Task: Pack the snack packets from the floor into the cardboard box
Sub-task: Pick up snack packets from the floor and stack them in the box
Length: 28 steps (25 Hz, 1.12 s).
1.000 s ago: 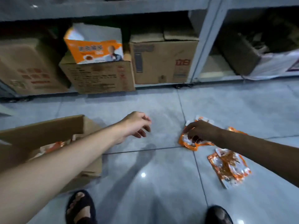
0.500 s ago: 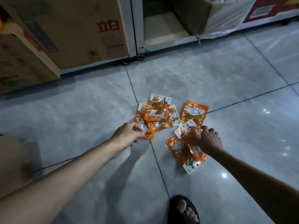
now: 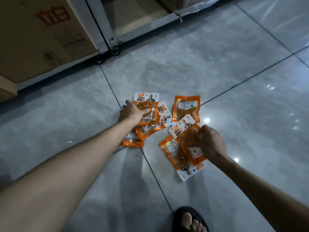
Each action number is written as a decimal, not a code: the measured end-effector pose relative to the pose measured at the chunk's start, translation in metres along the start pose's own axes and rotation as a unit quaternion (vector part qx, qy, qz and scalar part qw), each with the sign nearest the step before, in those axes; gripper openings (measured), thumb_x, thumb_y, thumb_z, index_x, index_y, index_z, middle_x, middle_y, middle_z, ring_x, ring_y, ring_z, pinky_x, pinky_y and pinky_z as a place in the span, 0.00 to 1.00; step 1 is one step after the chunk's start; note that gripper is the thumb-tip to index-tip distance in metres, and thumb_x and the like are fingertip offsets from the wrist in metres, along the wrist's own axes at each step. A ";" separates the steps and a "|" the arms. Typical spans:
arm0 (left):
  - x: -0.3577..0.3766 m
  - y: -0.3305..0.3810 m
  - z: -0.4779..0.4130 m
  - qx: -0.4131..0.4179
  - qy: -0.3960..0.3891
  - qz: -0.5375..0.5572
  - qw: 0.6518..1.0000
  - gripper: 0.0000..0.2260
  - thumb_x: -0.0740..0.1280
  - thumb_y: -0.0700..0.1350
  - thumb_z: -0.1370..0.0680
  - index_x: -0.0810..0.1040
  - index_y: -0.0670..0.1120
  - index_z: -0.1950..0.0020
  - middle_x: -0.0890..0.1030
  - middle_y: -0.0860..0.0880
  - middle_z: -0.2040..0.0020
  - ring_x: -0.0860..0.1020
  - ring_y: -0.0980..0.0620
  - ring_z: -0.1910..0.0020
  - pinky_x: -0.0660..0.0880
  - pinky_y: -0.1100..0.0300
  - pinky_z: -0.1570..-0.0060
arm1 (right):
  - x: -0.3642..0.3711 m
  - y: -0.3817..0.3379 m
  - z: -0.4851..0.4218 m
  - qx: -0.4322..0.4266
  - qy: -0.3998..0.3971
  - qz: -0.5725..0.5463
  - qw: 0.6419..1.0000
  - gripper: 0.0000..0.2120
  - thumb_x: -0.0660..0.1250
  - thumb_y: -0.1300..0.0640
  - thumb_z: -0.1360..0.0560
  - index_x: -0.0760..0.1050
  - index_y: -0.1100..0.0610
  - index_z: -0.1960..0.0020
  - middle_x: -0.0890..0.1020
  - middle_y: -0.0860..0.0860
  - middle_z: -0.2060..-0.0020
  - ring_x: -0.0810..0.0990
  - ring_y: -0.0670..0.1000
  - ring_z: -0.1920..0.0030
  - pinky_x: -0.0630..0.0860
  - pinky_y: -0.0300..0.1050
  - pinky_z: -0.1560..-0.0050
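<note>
Several orange and white snack packets lie scattered on the grey tiled floor. My left hand (image 3: 133, 113) closes on the top packet (image 3: 148, 108) of the left pile, thumb over its clear window. My right hand (image 3: 209, 143) pinches the edge of a packet (image 3: 187, 141) that lies over another packet (image 3: 173, 154) on the right. One packet (image 3: 186, 107) lies alone, back side up, just beyond my right hand. The cardboard box for packing is out of view.
A metal shelf rack (image 3: 107, 36) on small wheels stands at the far edge, with a large brown carton (image 3: 41, 39) on its lowest level. My foot in a dark sandal (image 3: 190, 220) is at the bottom edge.
The view has swung right and down, away from the open cardboard box. My left hand reached forward onto the left pile of packets. My right hand has closed on a right-side packet.
</note>
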<state>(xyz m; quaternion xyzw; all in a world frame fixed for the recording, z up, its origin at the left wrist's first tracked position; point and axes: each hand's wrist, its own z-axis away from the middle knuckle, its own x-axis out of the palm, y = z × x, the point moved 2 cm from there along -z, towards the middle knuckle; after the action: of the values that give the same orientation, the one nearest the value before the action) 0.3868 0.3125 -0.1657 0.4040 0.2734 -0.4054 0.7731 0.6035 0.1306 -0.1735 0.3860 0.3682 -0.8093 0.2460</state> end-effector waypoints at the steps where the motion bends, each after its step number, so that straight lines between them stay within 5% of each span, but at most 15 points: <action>1: 0.007 0.004 -0.006 -0.007 0.013 -0.008 1.000 0.36 0.75 0.60 0.32 0.65 0.45 0.33 0.75 0.42 0.34 0.76 0.40 0.37 0.74 0.44 0.39 | -0.003 0.000 0.001 0.001 -0.011 -0.042 0.999 0.13 0.72 0.53 0.27 0.73 0.56 0.46 0.78 0.50 0.55 0.74 0.46 0.64 0.63 0.33 0.72; 4: 0.020 0.015 -0.015 -0.017 0.044 -0.015 0.999 0.35 0.78 0.56 0.33 0.65 0.45 0.34 0.76 0.42 0.35 0.76 0.39 0.37 0.73 0.44 0.38 | -0.008 0.002 0.000 0.014 -0.050 -0.164 0.985 0.15 0.75 0.54 0.29 0.74 0.55 0.46 0.81 0.48 0.57 0.79 0.40 0.67 0.71 0.30 0.73; 9: 0.013 0.018 -0.020 0.014 0.076 0.024 0.997 0.31 0.80 0.50 0.34 0.70 0.43 0.37 0.80 0.42 0.37 0.79 0.40 0.39 0.75 0.48 0.40 | -0.012 -0.002 0.009 0.067 -0.111 -0.375 0.918 0.16 0.72 0.58 0.27 0.75 0.55 0.40 0.85 0.51 0.51 0.86 0.48 0.61 0.80 0.36 0.68; 12: -0.006 0.019 -0.023 0.077 0.020 0.017 0.997 0.24 0.79 0.51 0.33 0.80 0.42 0.41 0.84 0.43 0.43 0.82 0.44 0.44 0.77 0.56 0.45 | -0.009 -0.006 0.019 0.075 -0.148 -0.456 0.874 0.14 0.70 0.60 0.26 0.76 0.53 0.41 0.87 0.51 0.55 0.87 0.50 0.60 0.81 0.39 0.67; 15: -0.026 0.014 -0.027 0.122 -0.109 0.063 0.985 0.21 0.81 0.50 0.36 0.83 0.44 0.48 0.86 0.46 0.50 0.84 0.45 0.49 0.79 0.50 0.43 | -0.002 -0.006 0.028 0.096 -0.163 -0.479 0.857 0.12 0.69 0.58 0.25 0.77 0.51 0.42 0.87 0.51 0.55 0.87 0.52 0.58 0.83 0.43 0.62; 18: -0.022 0.011 -0.020 0.143 -0.165 -0.069 0.974 0.15 0.79 0.49 0.33 0.82 0.48 0.50 0.86 0.48 0.50 0.84 0.46 0.50 0.79 0.51 0.43 | 0.003 -0.001 0.033 0.120 -0.166 -0.467 0.860 0.11 0.67 0.55 0.23 0.78 0.52 0.41 0.87 0.51 0.54 0.87 0.52 0.57 0.82 0.45 0.58; 21: 0.003 0.008 -0.018 0.165 -0.093 -0.182 0.965 0.24 0.78 0.56 0.34 0.80 0.50 0.42 0.81 0.46 0.41 0.80 0.46 0.42 0.74 0.52 0.40 | 0.008 0.000 0.034 0.127 -0.166 -0.405 0.890 0.12 0.65 0.54 0.22 0.76 0.55 0.39 0.84 0.49 0.52 0.84 0.50 0.56 0.78 0.41 0.59; 24: 0.015 0.010 -0.018 0.145 -0.066 -0.150 0.976 0.34 0.81 0.55 0.38 0.73 0.48 0.35 0.75 0.45 0.36 0.74 0.44 0.35 0.71 0.50 0.36 | 0.018 0.002 0.032 0.120 -0.148 -0.306 0.933 0.15 0.66 0.53 0.22 0.74 0.55 0.37 0.82 0.51 0.48 0.81 0.48 0.56 0.76 0.42 0.59; 28: 0.019 0.019 -0.013 0.132 -0.076 -0.126 0.980 0.35 0.81 0.48 0.36 0.70 0.47 0.34 0.76 0.46 0.34 0.74 0.45 0.34 0.72 0.49 0.36 | 0.027 0.002 0.029 0.122 -0.134 -0.242 0.953 0.19 0.67 0.50 0.23 0.72 0.55 0.34 0.80 0.52 0.45 0.79 0.50 0.52 0.77 0.47 0.53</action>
<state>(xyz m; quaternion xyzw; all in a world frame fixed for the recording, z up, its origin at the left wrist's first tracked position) 0.4117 0.3222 -0.1788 0.4329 0.2068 -0.5619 0.6738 0.5761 0.1033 -0.1837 0.2004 0.3128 -0.9275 0.0407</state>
